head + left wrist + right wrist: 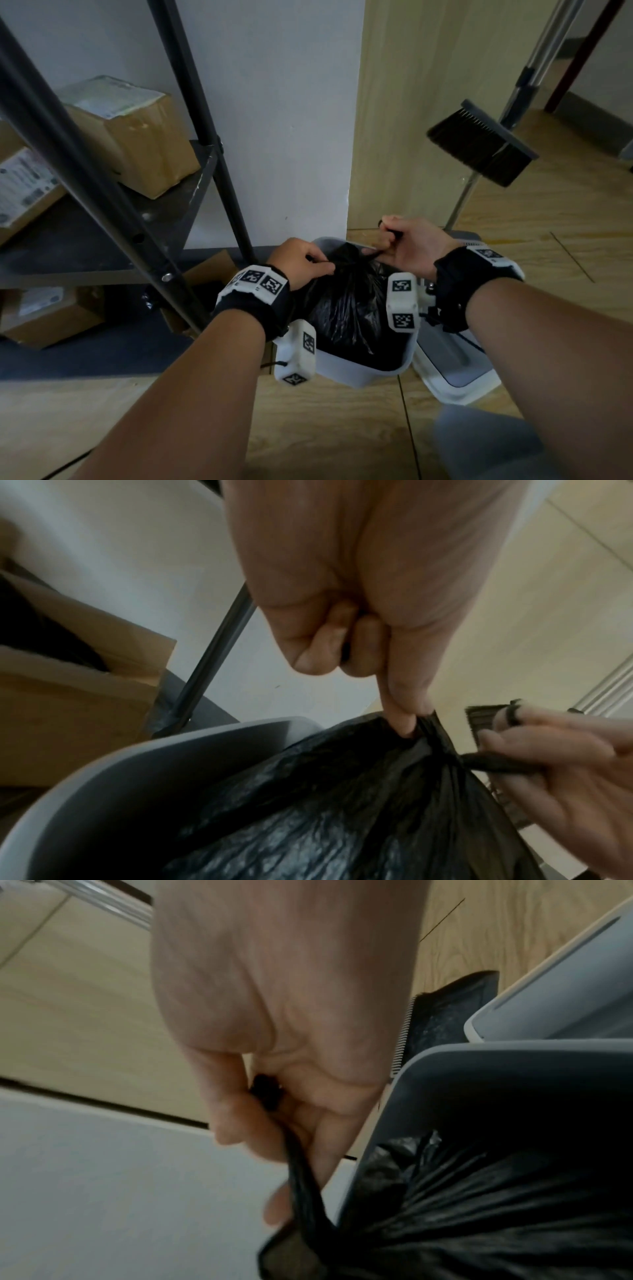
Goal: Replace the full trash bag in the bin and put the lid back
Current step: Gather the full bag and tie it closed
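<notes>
A black bag (346, 301) is seen sitting inside the grey bin (356, 371), which stands on the wood floor (342, 428) against the white wall (274, 102). The bag's top is gathered into a neck at the far rim of the bin. The neck is pinched by the left hand (301, 262): thumb and forefinger are closed on the twisted plastic, the other fingers (325, 647) are curled into the palm, as shown by the left wrist view. A thin twisted strand of the bag is pulled to the right by the right hand (411, 248); its fingers (232, 1118) are curled round the strand, which is seen running through the fist in the right wrist view. The two hands are held just beside each other above the bin's far edge, apart but joined by the taut plastic.

The lid (455, 370) is seen lying on the floor, touching the bin's right side, underside up. A dustpan (441, 1015) is seen behind the lid, and a broom (486, 144) is hung above it by the wooden panel (411, 102). A dark metal shelf (113, 219) is placed left of the bin, with cardboard boxes (137, 137) on it and below it. Wrist cameras with marker tags are strapped on both forearms.
</notes>
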